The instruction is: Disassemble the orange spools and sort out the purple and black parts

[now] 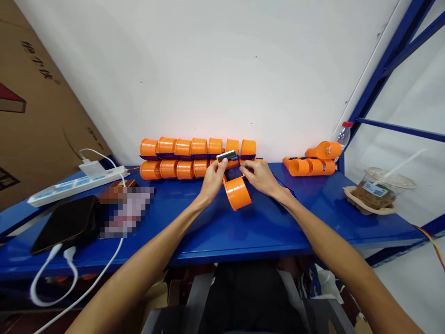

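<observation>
**Two hands close on a small orange piece over the blue surface**

At the far left a brown cardboard box [34,93] leans against the white wall. Below it, on the blue surface [243,232], lie a white power strip [76,183] with a white charger [91,168] plugged into it and a flat black phone [67,222]. A looping white cable [52,278] hangs over the front edge. A small red-brown box [121,184] sits just beside the phone, partly blurred.

In the middle, along the wall, two stacked rows of orange plastic cylinders [181,158] with dark bases lie on their sides, touching one another.

In front of the right end of the rows, the left hand [213,178] pinches a small orange piece [227,157] topped with a grey metal strip between thumb and fingers, clear of the surface. Just below it, between the two hands, is an orange plastic cup [238,192], its open mouth tilted toward the camera. Whether it rests on the surface or hangs from the held piece cannot be told. The right hand [259,176] has its fingers curled in, their tips nipped onto a dark blue part [233,173] just beside the orange piece.

Further right, a second cluster of orange cylinders [313,162] lies near the wall. A clear plastic bottle with a red cap [342,134] stands behind it. A clear plastic drink cup with a straw [377,190] sits in a paper tray near the surface's right end, beside the blue metal rack frame [382,69].
</observation>
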The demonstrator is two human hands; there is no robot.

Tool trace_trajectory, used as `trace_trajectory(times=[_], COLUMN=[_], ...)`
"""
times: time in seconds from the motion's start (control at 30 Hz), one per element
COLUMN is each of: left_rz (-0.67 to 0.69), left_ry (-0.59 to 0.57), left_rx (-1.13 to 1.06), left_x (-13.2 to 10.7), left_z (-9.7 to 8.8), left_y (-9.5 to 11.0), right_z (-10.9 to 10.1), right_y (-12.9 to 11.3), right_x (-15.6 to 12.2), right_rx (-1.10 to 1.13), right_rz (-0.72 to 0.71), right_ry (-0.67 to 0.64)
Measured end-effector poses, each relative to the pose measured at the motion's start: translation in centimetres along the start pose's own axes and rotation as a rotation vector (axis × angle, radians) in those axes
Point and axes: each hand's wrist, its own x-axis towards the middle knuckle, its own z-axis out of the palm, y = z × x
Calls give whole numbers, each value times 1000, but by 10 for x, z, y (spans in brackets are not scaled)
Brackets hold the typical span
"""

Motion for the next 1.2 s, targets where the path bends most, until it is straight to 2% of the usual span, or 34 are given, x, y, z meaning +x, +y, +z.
trace_trajectory(times=[0.17,0.3,0.53,0.67,0.77,0.87,0.97,1.07,1.2], left_rz=[46,33,100,67,-39,-232,-345,-439,-583], left_ry=[-32,-20,-44,-60,-136,-220,-262,-195,-20], left_rx=[64,102,150,72,-80,-234,-317,-417,-601], left_x=[-3,-6,-9,-10,-14,-20,-21,-14,-2], left_z=[3,4,2,3,9,16,15,5,-10], left_y=[3,2,1,9,22,34,37,35,36], right_z=[-3,-4,-6,-12,-24,-35,-40,-46,-71], right_y=[-4,-8,-9,-13,-16,-18,-18,-18,-5], right_x=[0,0,-1,-1,-1,-3,-7,-10,-13], right_rx=[-53,-138,-128,-162,-234,-293,-391,-500,-616], right_rz=[52,72,108,104,76,56,59,111,285], right_ry=[-60,-120,-116,-57,-70,-104,-171,-194,-166])
